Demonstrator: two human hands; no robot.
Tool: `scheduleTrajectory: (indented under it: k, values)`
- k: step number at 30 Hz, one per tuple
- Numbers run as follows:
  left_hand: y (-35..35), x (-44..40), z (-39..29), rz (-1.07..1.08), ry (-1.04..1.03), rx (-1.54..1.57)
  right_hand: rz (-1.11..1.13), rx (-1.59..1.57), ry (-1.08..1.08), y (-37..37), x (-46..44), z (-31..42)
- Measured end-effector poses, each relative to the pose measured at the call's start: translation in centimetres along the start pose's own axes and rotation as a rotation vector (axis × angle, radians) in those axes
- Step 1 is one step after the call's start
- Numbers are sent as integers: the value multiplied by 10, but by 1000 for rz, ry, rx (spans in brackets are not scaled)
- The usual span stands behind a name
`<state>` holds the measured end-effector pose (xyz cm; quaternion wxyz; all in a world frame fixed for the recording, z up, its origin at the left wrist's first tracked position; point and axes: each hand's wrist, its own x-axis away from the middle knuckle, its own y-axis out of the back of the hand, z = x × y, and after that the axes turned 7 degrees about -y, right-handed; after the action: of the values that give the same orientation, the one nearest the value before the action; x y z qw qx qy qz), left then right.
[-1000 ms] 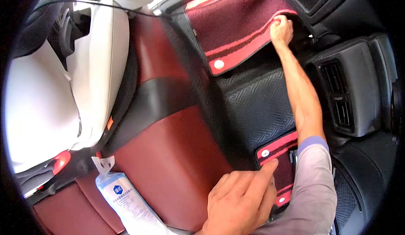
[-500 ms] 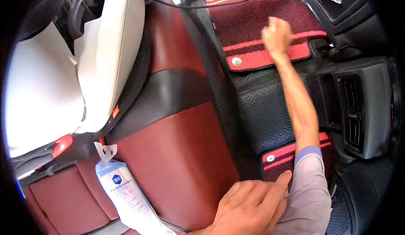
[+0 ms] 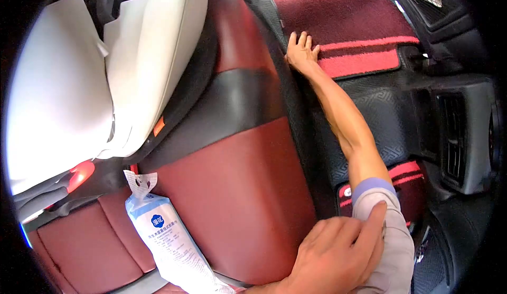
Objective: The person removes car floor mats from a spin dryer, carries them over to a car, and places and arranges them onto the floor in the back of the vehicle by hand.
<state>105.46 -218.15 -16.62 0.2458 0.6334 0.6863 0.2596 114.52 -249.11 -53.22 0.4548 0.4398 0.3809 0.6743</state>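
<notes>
My right hand (image 3: 302,53) lies with its fingers spread on the near left corner of a dark red floor mat (image 3: 348,22) with pinkish-red stripes. Its bare forearm crosses the black floor. My left hand (image 3: 338,252) is low in the view, in front of my right sleeve, with one finger stretched out and the others bent; nothing shows in it. Beyond that sleeve, a second striped mat (image 3: 412,191) is partly hidden; a round, light button marks its corner.
A red and black seat (image 3: 237,188) fills the middle, with a blue and white plastic pack (image 3: 171,241) on its near edge. At the left stands a white seatback (image 3: 153,56). On the right is a black console (image 3: 470,135) with air vents.
My right hand has let go of the far mat's edge and moved left to its corner. That edge now lies lower and flatter. My left hand has shifted right in the view.
</notes>
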Motion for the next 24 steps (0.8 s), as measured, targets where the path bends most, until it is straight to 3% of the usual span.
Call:
scheduleTrajectory:
  k: [2,6,10,11,15,18,19,20,22,24]
  values:
    - [1,0,2,-3,-17,-1,85,16,53,13,28,-12]
    - [10,-4,-1,20,-43,-35,-44,340,170,-9,58,-26]
    - [5,0,2,-21,-20,22,-322,299,264,-34,73,-48]
    - [5,1,2,-23,-27,22,-604,282,422,-35,76,-62]
    - [5,3,4,-13,-52,8,-644,132,442,-40,67,-64]
    - [13,3,1,42,-41,-2,-309,-48,369,26,61,-41]
    - [15,1,0,65,-38,-2,-405,-69,445,49,59,-36]
    - [14,0,0,24,-62,-19,-318,-29,421,83,69,-29]
    - [11,1,-3,-51,-92,-46,-312,-173,657,133,94,-40]
    - [7,5,6,18,-109,-6,-243,-196,721,128,113,-77]
